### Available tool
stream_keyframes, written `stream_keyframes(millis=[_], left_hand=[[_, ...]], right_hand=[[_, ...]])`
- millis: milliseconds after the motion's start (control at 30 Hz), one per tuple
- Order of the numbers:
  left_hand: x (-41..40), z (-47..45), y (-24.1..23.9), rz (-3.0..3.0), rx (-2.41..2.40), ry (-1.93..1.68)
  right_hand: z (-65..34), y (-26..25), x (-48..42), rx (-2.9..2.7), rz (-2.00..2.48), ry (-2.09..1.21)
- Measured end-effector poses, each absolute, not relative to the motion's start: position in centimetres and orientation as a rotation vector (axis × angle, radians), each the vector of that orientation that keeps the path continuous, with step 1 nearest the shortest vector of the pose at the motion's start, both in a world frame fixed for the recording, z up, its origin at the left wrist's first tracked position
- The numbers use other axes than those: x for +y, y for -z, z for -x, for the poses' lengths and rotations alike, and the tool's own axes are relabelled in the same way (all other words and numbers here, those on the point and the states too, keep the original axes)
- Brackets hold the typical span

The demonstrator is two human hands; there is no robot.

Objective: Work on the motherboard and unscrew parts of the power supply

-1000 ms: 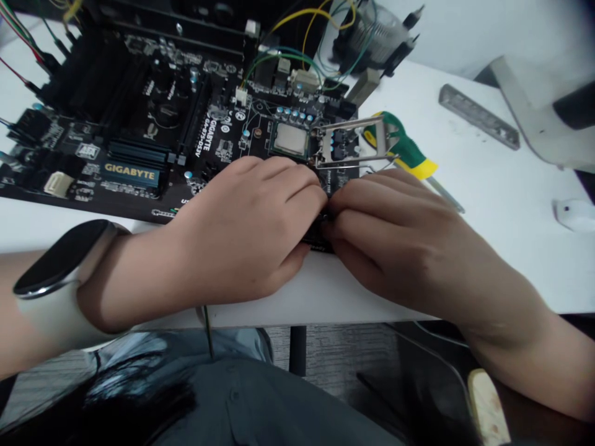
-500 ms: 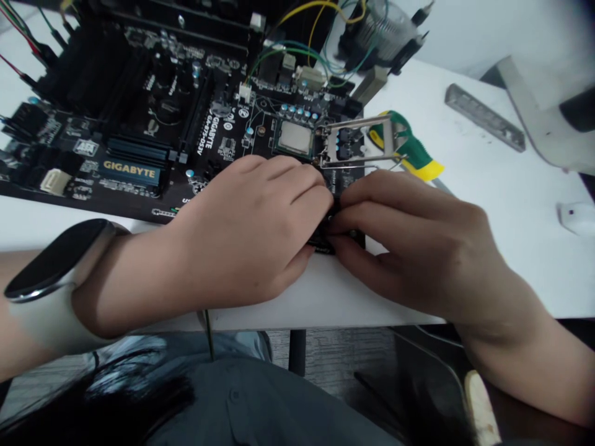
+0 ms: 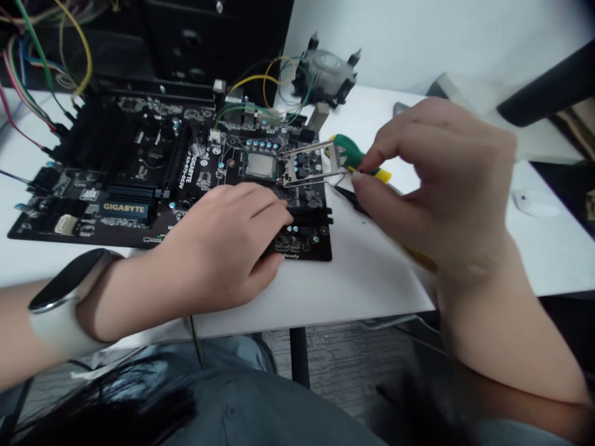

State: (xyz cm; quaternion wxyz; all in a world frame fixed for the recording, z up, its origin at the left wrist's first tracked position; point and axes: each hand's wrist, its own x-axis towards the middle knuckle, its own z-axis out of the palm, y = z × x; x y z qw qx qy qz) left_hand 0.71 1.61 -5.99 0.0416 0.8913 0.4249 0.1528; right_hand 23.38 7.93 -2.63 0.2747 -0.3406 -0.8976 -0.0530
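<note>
Our right hand point(image 3: 446, 167) pinches, whether on anything we cannot tell; just beside it, the CPU load frame point(image 3: 333, 160) looks thin, springy, best taken by its free end. Our left hand point(image 3: 227, 244), grip unclear, rests on the fragile-looking GIGABYTE motherboard point(image 3: 320, 251).

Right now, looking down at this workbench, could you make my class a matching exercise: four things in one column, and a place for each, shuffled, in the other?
Column one
1. Left hand
2. Right hand
3. Processor
4. Cooler

Column two
A. Beyond the far right corner of the motherboard
B. Across the motherboard's near edge
C. Off the motherboard's right side, fingertips near the outer end of the metal frame
D. On the motherboard, just left of the metal frame

Right pairs: 1-B, 2-C, 3-D, 4-A
</note>
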Motion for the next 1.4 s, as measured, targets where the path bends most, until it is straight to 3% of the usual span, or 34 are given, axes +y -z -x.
stream_keyframes(millis=[500,967,1133,1400], left_hand=[[4.0,-2.3,3.3,-2.85,1.372,-0.165],[3.6,-2.1,3.7,-3.136,1.245,-0.334],[3.7,-2.0,4.2,-3.255,1.124,-0.464],[3.8,-1.2,4.2,-2.884,1.196,-0.379]], right_hand=[[-24.3,2.9,9.4,-2.423,0.978,0.2],[-25.5,4.9,12.4,-2.588,1.289,0.04],[-25.4,3.0,11.5,-2.468,1.41,0.014],[-28.7,2.7,6.7,-2.307,1.287,0.212]])
